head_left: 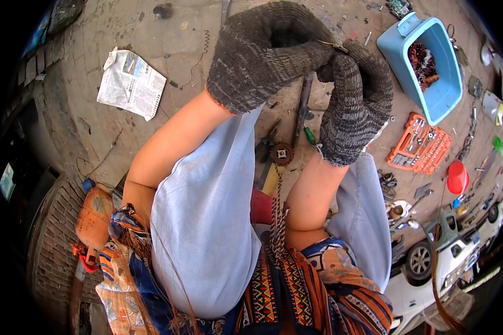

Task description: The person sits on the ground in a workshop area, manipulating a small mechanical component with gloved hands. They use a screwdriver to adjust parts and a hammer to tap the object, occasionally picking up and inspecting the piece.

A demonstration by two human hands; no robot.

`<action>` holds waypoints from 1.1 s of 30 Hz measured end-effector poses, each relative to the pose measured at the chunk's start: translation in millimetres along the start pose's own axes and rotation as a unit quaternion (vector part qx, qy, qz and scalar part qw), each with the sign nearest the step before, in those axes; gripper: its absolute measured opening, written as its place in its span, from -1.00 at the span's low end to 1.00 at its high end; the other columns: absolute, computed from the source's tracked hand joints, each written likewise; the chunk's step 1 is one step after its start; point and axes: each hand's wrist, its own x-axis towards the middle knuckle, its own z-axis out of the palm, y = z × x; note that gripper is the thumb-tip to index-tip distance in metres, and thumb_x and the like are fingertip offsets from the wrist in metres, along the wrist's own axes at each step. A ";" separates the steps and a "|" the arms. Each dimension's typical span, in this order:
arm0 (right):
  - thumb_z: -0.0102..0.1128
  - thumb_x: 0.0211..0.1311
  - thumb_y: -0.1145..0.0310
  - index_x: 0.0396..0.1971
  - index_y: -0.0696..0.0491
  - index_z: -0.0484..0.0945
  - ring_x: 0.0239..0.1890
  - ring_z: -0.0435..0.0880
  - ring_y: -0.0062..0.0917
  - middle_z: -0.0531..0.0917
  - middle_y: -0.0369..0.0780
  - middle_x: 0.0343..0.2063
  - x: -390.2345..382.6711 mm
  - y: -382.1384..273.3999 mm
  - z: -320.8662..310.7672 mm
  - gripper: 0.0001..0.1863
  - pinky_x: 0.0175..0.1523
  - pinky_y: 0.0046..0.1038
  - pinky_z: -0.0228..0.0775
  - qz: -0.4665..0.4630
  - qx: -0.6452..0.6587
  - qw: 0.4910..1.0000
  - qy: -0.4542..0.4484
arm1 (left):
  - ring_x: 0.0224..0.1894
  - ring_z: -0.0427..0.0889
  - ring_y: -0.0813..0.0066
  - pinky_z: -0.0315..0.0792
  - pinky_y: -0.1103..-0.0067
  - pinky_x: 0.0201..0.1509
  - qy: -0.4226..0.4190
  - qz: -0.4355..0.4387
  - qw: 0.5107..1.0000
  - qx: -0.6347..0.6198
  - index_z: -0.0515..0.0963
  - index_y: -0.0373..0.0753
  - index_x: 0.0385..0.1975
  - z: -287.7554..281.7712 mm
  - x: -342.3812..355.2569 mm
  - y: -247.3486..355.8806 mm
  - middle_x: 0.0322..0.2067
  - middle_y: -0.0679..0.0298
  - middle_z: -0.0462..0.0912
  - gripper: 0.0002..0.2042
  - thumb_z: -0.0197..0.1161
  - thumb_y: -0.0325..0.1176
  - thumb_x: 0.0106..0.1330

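Note:
Both my hands wear dark grey knitted gloves and meet in front of me, above the floor. My left hand point(262, 58) is closed, its fingertips pinched around one end of a thin yellowish wire-like piece point(334, 46). Close against it, my right hand point(359, 106) is also closed, with thumb and fingers pinching at the other end of that piece. The piece is small, and much of it is hidden by the gloves. Beneath my hands, a dark metal bar point(303, 106) and a green-handled screwdriver point(309, 135) lie between my legs.
A blue tub point(445, 97) holding reddish copper-coloured wire stands at right. Near it are an orange socket-set case point(413, 146) and a red cup point(457, 177). Newspaper point(129, 84) lies at left. Pliers point(269, 134) and a round metal part point(281, 154) are between my legs.

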 end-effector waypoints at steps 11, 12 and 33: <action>0.25 0.06 0.44 -0.36 0.15 0.54 -0.57 0.51 -0.61 0.56 -0.25 -0.56 -1.5 -9.4 0.5 -0.85 -0.48 -0.60 0.40 0.251 0.261 0.932 0.026 | -0.53 0.46 0.74 0.36 0.74 -0.48 -0.007 0.078 0.986 0.148 0.57 -0.28 -0.38 3.2 -8.4 13.3 -0.54 0.37 0.57 -0.88 0.30 -0.47 0.09; 0.24 0.06 0.44 -0.37 0.14 0.54 -0.58 0.50 -0.61 0.55 -0.25 -0.57 -1.6 -9.9 0.7 -0.86 -0.48 -0.60 0.40 0.285 0.278 0.917 0.038 | -0.53 0.46 0.74 0.36 0.73 -0.48 -0.009 0.075 0.987 0.144 0.57 -0.29 -0.38 2.8 -8.4 13.3 -0.54 0.37 0.57 -0.88 0.30 -0.47 0.09; 0.12 0.21 0.36 -0.34 0.13 0.51 -0.53 0.50 -0.65 0.55 -0.29 -0.54 -2.9 21.1 -1.4 -0.86 -0.45 -0.61 0.38 0.285 0.273 0.918 0.041 | -0.50 0.59 0.43 0.44 0.58 -0.41 -0.010 0.154 0.948 0.277 0.57 -0.28 -0.39 6.1 -2.1 19.2 -0.52 0.17 0.59 -0.88 0.25 -0.44 0.07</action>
